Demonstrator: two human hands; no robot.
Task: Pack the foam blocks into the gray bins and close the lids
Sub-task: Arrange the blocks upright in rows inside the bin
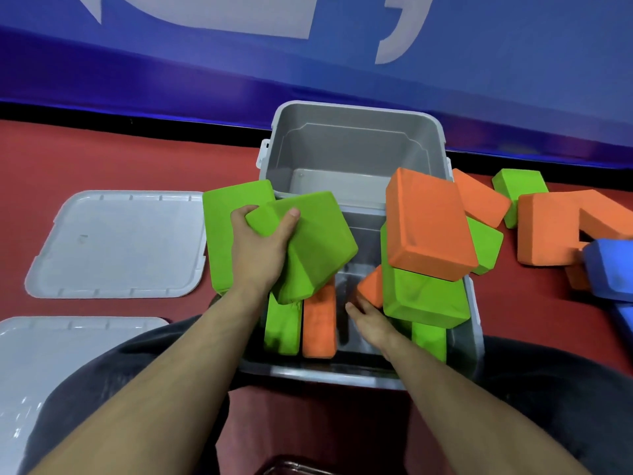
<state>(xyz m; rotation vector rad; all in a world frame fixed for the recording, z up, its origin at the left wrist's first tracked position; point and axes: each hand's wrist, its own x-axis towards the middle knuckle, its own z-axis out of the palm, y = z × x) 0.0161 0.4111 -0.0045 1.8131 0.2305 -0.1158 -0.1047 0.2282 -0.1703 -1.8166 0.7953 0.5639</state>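
Head view: green block [308, 248] in left grip [262, 241], above bin [359, 373].

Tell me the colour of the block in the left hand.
Green: the left hand grips a green block, clearest in the head view.

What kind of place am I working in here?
Probably a play or gym space, worked at floor level: red matting, a blue padded wall with white graphics, and loose foam blocks beside gray bins and lids.

Two lids [116, 245] left of bins [356, 145]; loose blocks [548, 228] right.
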